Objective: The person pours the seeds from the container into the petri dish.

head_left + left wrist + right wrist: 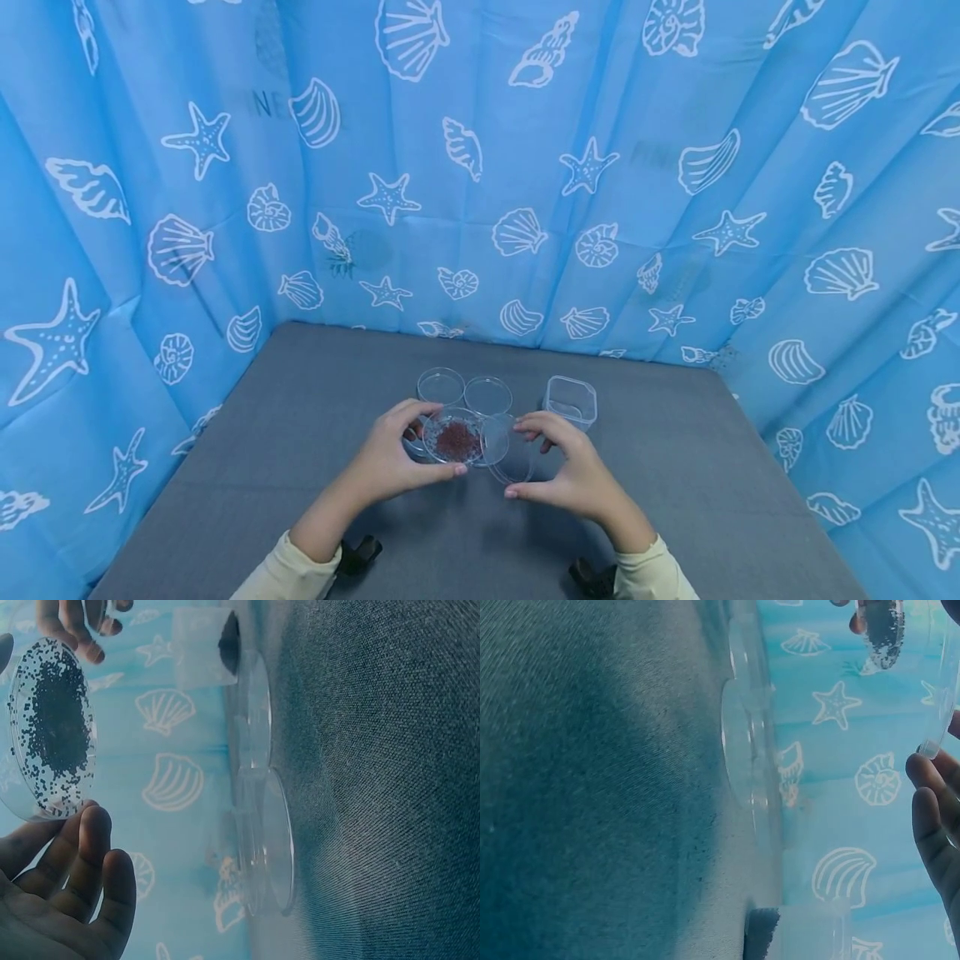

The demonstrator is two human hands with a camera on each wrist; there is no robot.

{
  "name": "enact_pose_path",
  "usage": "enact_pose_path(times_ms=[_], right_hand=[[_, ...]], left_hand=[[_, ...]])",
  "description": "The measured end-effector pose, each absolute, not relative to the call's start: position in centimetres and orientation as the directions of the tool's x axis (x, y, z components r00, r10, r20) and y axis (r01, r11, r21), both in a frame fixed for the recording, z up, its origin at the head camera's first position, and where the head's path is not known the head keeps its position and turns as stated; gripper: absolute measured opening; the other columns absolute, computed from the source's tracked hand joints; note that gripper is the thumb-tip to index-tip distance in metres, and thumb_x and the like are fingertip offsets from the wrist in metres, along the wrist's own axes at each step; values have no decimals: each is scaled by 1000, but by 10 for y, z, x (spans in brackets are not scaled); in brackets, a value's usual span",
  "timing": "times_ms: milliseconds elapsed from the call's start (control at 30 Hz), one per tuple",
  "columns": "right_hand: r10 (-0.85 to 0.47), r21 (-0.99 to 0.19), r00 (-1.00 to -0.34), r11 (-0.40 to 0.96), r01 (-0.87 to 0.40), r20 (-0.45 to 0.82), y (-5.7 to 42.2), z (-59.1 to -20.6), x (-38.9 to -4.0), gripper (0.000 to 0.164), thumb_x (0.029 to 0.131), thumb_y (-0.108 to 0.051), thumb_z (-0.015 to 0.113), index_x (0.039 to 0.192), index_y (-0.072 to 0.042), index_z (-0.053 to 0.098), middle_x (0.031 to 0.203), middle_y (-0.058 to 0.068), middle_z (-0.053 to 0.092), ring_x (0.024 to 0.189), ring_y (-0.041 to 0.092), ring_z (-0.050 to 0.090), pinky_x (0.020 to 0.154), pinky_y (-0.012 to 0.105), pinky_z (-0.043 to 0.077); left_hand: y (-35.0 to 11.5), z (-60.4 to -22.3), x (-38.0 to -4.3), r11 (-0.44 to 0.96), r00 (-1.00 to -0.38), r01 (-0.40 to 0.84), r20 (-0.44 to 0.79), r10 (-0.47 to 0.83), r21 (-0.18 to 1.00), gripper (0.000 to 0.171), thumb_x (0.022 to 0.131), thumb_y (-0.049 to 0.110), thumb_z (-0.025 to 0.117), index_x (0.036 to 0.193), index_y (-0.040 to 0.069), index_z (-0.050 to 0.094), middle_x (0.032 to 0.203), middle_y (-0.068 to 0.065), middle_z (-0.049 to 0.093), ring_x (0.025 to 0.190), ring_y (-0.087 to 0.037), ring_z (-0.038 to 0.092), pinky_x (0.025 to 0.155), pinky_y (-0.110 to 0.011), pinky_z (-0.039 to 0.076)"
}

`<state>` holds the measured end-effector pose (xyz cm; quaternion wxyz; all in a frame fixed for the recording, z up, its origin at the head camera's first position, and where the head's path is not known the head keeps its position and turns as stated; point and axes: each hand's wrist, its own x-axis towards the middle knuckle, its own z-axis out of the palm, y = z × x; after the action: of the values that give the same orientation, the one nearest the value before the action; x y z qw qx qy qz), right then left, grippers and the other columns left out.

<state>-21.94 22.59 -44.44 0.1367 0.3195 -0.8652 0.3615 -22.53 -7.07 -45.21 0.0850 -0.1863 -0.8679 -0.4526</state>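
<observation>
My left hand (393, 454) grips a round clear petri dish (91, 761) by its edge, thumb at the near side and fingers at the far side. Small dark red granules (456, 440) lie heaped in the middle of the dish and scatter toward its rim. Close on the right, my right hand (576, 475) holds a clear round lid (517, 467) tilted on edge between thumb and fingers. The lid overlaps the dish's right side in the head view. Both are raised above the table in the wrist views.
Two clear petri dishes (441, 386) (488, 395) stand side by side behind the hands. A clear square container (572, 398) sits to their right, with dark material in it in the wrist views. Grey cloth covers the table (675, 483); a blue shell-patterned curtain (480, 192) hangs behind.
</observation>
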Motion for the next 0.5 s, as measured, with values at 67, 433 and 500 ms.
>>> enact_pose_path(times_ms=[67,433,500], right_hand=[[-447,-542,-753,523,-658,483,225,-443,-219,70,64,-44,91,126,-31,60,127,-5,61,101,9,58,76,31,51],[-462,-570,-726,450,-687,510,213,-434,-221,65,61,-39,93,118,-28,65,126,-2,64,104,13,62,77,32,52],[-469,-568,-719,442,-694,513,211,-433,-222,65,60,-36,94,118,-24,67,125,1,64,104,15,62,77,32,52]], left_hand=[[-70,-452,-225,509,-915,401,313,254,761,80,59,74,79,129,42,55,111,15,58,90,-12,54,71,-34,50],[-67,-454,-224,462,-881,468,360,306,753,82,59,69,82,129,35,57,116,10,61,87,-13,56,70,-34,51],[-66,-454,-224,454,-876,478,367,314,752,82,59,68,83,129,34,57,115,10,61,87,-13,56,71,-35,51]])
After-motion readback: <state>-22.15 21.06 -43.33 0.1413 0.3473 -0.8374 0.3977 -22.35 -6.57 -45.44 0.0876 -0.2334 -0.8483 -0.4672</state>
